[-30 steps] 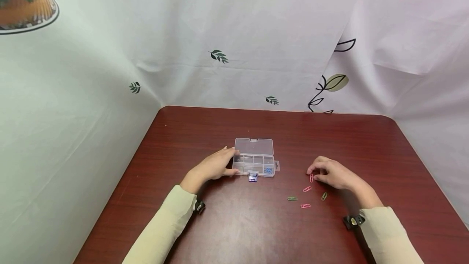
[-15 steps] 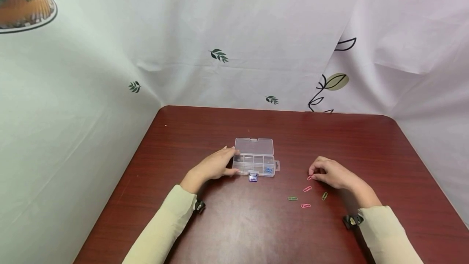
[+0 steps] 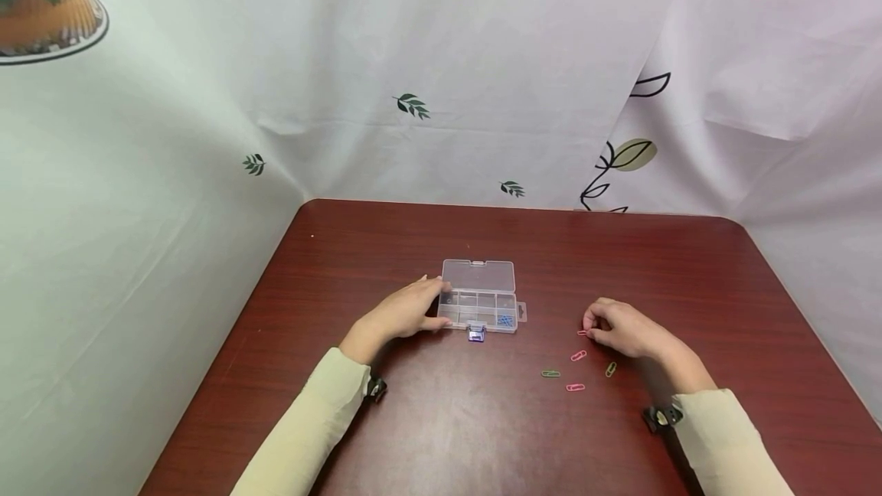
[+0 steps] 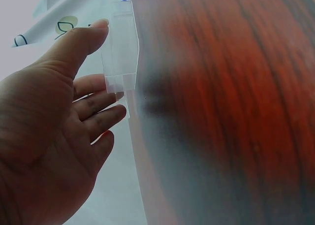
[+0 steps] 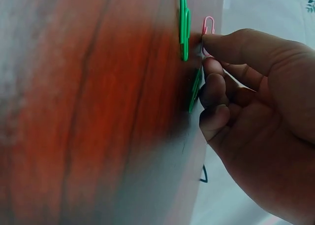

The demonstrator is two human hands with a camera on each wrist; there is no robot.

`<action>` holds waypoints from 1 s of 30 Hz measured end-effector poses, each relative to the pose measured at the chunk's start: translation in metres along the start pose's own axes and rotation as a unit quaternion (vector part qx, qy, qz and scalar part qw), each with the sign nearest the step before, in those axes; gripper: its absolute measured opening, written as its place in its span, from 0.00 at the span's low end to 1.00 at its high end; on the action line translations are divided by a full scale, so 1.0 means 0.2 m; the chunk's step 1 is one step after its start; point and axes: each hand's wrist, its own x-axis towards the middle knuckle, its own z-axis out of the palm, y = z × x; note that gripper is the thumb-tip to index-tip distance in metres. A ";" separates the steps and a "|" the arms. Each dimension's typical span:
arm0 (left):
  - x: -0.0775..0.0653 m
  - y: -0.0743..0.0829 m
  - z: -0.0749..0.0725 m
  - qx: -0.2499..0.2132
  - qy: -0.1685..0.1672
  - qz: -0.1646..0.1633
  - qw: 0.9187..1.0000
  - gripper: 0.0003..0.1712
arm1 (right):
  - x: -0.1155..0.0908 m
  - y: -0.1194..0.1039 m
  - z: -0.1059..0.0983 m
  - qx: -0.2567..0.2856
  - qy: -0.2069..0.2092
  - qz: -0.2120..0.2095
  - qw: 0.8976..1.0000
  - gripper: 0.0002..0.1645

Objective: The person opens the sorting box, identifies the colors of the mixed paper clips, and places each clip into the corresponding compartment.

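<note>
A clear divided plastic box (image 3: pixel 486 308) lies on the table with its lid (image 3: pixel 478 276) folded back. My left hand (image 3: pixel 403 308) holds the box's left end between thumb and fingers, as the left wrist view also shows. Small blue pieces (image 3: pixel 506 321) fill the front right compartment; their kind is too small to tell. Right of the box, my right hand (image 3: pixel 623 327) pinches a pink paper clip (image 3: pixel 582 333) between thumb and fingertips, close to the tabletop. The fingers hide part of that clip.
Near the right hand lie two pink paper clips, one nearer the hand (image 3: pixel 578 356) and one further front (image 3: pixel 575 387). Two green clips, a left one (image 3: pixel 550 373) and a right one (image 3: pixel 611 369), lie beside them. A white patterned cloth (image 3: pixel 468 144) hangs behind the table.
The right fingers have closed on the pink paper clip, and it has turned from upright to sideways in the head view. The left hand and the box have stayed put.
</note>
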 end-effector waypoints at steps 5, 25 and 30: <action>0.00 0.00 0.00 0.001 -0.001 -0.002 1.000 0.34 | 0.00 -0.01 -0.01 0.017 0.001 0.027 0.999 0.12; -0.01 0.02 -0.01 0.003 -0.002 -0.004 1.000 0.34 | 0.04 -0.07 0.01 -0.007 0.063 0.013 0.998 0.08; -0.01 0.01 -0.01 0.005 0.001 0.002 1.000 0.34 | 0.07 -0.11 0.02 0.002 0.067 -0.003 0.998 0.07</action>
